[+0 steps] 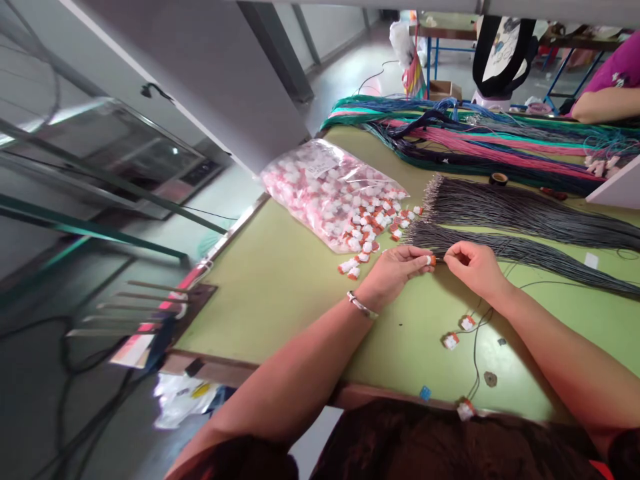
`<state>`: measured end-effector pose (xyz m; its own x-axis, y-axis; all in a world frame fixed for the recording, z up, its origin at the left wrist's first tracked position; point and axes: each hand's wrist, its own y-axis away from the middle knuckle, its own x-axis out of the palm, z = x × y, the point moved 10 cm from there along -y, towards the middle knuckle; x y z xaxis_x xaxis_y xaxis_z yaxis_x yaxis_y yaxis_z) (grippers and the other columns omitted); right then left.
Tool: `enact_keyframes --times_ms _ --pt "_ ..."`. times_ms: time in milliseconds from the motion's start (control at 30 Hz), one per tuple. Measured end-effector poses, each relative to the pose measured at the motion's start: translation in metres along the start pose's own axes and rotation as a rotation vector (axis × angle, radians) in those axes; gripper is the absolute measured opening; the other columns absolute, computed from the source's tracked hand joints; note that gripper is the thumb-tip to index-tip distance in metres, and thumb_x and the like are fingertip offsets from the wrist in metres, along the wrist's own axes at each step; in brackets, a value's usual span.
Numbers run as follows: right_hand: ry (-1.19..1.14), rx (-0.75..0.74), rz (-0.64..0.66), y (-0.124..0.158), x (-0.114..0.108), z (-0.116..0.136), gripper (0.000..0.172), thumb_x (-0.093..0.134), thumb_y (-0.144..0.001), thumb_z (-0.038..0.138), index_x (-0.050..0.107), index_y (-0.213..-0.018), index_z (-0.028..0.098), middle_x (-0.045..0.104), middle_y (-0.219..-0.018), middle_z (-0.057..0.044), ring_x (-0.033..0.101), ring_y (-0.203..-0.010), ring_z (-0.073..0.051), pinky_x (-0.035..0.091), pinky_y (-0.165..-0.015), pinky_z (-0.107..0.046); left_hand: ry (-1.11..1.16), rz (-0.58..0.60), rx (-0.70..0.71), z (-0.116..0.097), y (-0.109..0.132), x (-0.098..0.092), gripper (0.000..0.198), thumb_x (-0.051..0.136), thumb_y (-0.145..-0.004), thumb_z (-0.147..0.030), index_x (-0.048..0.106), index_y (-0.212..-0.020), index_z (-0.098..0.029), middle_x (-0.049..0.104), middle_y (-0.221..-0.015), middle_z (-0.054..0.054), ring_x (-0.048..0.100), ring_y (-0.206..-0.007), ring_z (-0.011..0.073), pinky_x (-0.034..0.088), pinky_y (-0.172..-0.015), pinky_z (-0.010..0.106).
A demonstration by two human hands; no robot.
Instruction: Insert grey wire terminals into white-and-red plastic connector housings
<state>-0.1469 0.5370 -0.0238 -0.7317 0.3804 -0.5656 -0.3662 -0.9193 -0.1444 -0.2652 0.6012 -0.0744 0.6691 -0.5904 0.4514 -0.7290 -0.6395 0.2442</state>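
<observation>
Between the thumb and fingers of my left hand (393,272) is a small white-and-orange connector (431,261). Close to its right, my right hand (477,268) is closed in a pinch on a thin dark wire, whose end points at the connector; whether it sits inside is too small to tell. Below my right hand lie wired connectors (451,341), with another (465,409) at the table's front edge. Loose connectors (367,230) spill from a clear plastic bag (313,175) beyond my left hand. Just behind both hands runs a bundle of dark wires (520,252).
A second dark wire bundle (500,208) and a roll of tape (499,179) lie farther back. Coloured wire bundles (480,140) cross the table's far side. A metal pronged rack (145,310) juts from the left edge. Another person's arm (607,103) rests at far right.
</observation>
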Motion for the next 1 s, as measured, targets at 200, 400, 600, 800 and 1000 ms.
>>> enact_keyframes --times_ms 200,400,600,800,1000 --pt "0.029 -0.046 -0.019 0.0 0.0 0.002 0.01 0.053 -0.07 0.023 0.058 -0.064 0.018 0.056 -0.054 0.002 0.042 -0.047 -0.008 0.032 -0.046 -0.021 -0.085 -0.01 0.051 -0.007 0.002 0.001 0.029 0.082 -0.059 -0.027 0.07 -0.08 -0.011 0.07 -0.073 0.004 0.064 -0.068 0.0107 0.05 -0.072 0.026" --pt "-0.051 0.027 -0.021 0.001 0.006 -0.007 0.011 0.051 -0.069 0.025 0.057 -0.064 0.017 0.052 -0.051 0.003 0.039 -0.045 -0.008 0.03 -0.044 -0.021 -0.264 -0.03 0.093 -0.014 0.004 0.004 0.029 0.083 -0.057 -0.028 0.071 -0.079 -0.012 0.07 -0.069 0.003 0.063 -0.066 0.0113 0.052 -0.072 0.028" --pt "0.011 -0.063 -0.04 0.005 0.008 0.002 0.009 0.051 -0.071 0.023 0.056 -0.064 0.018 0.05 -0.05 0.004 0.039 -0.045 -0.008 0.03 -0.046 -0.021 -0.134 0.026 0.058 -0.002 0.001 0.006 0.033 0.083 -0.057 -0.033 0.07 -0.077 -0.011 0.07 -0.071 0.004 0.063 -0.064 0.0108 0.052 -0.069 0.026" --pt "0.026 -0.074 -0.033 0.008 0.015 0.004 0.01 0.051 -0.072 0.024 0.055 -0.065 0.018 0.051 -0.051 0.004 0.04 -0.046 -0.008 0.031 -0.046 -0.021 -0.078 0.045 0.074 -0.003 0.0 0.008 0.03 0.083 -0.059 -0.031 0.068 -0.075 -0.011 0.069 -0.071 0.003 0.063 -0.066 0.0103 0.051 -0.07 0.025" --pt "0.034 -0.036 -0.059 0.008 0.011 0.0 0.011 0.052 -0.071 0.025 0.056 -0.064 0.019 0.051 -0.05 0.004 0.041 -0.045 -0.009 0.032 -0.047 -0.022 -0.222 0.029 0.07 -0.01 0.002 0.006 0.027 0.081 -0.062 -0.028 0.069 -0.079 -0.01 0.069 -0.071 0.004 0.063 -0.066 0.0105 0.051 -0.07 0.026"
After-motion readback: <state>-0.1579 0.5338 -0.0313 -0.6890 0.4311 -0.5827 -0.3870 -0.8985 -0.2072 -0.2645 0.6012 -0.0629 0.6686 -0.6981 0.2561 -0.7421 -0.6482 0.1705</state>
